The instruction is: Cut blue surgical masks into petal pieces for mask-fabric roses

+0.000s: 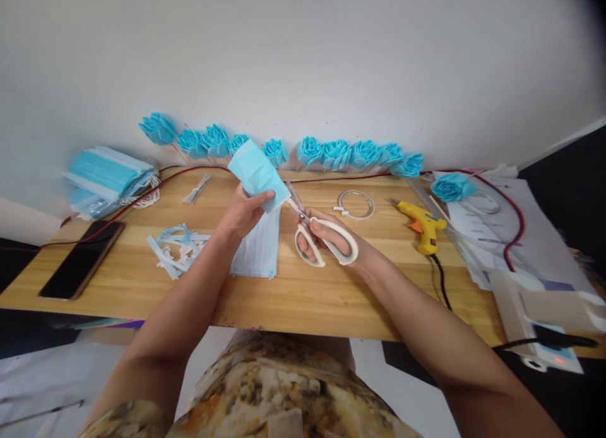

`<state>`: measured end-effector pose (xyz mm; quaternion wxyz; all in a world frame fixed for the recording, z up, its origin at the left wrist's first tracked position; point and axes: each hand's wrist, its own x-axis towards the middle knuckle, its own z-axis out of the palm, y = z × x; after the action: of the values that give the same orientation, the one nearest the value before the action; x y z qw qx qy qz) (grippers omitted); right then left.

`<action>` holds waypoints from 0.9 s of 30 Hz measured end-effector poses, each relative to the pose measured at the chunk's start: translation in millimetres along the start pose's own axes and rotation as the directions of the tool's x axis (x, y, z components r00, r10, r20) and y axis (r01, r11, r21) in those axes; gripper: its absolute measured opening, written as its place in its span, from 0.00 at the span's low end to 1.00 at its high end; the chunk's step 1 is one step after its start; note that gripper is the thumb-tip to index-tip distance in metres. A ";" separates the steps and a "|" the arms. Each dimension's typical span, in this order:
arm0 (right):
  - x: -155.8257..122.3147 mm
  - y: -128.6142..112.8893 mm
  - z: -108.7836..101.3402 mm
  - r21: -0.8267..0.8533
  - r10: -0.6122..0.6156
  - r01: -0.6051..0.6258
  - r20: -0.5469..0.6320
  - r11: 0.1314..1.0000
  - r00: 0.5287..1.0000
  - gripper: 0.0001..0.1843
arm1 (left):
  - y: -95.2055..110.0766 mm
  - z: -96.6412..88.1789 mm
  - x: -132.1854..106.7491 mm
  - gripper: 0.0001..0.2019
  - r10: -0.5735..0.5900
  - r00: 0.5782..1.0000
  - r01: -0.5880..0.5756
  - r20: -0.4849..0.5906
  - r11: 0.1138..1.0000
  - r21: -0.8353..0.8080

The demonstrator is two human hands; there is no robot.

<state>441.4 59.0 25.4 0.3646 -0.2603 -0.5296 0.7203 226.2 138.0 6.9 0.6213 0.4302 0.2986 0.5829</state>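
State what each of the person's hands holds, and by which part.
The left hand pinches a blue mask piece at its lower edge; the right hand holds white scissors by the handle loops.

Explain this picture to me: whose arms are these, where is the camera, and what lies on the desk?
No machine here: a person works with bare hands, and the one camera sits on their head, looking down, so the arms reach in from below. The left hand holds up a blue sheet; the right hand grips white scissors, blades beside the sheet's edge. On the wooden desk lie a flat mask, blue scraps, a phone, a mask stack, a wire coil and a yellow glue gun. Blue roses line the wall.
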 end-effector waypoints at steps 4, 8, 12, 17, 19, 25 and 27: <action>-0.7 -2.0 1.2 -0.014 -0.002 0.003 0.011 1.000 1.000 0.28 | 1.7 4.0 -1.4 0.29 0.003 1.000 -0.003 0.015 1.000 -0.005; -0.8 -2.2 1.0 0.000 0.008 -0.008 -0.001 1.000 1.000 0.29 | 2.4 9.0 -4.8 0.31 -0.033 0.999 0.033 0.035 0.999 -0.011; -0.8 -2.0 0.5 0.009 0.017 -0.017 -0.016 1.000 1.000 0.29 | -0.3 10.5 -7.3 0.32 -0.058 0.997 0.058 0.052 0.998 0.004; -0.6 -0.5 -0.6 0.021 0.008 -0.007 -0.027 1.000 1.000 0.30 | -2.7 11.9 -9.5 0.36 -0.091 0.993 0.088 0.076 0.995 0.038; -0.2 0.7 -1.1 0.030 0.007 -0.006 -0.023 1.000 1.000 0.30 | -2.5 12.6 -9.7 0.36 -0.092 0.992 0.089 0.082 0.995 0.035; 2.2 6.7 -2.3 0.075 -0.007 0.006 0.023 0.997 1.000 0.29 | -0.1 12.1 -8.9 0.39 -0.091 0.993 0.090 0.079 0.996 0.008; 3.2 9.1 -3.4 0.101 -0.005 0.001 0.036 0.995 0.999 0.30 | 0.6 12.0 -9.7 0.41 -0.097 0.991 0.097 0.095 0.995 0.014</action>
<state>439.9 61.9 15.8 0.3687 -0.2276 -0.4992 0.7504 235.0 126.2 11.6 0.6605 0.4456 0.2916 0.5293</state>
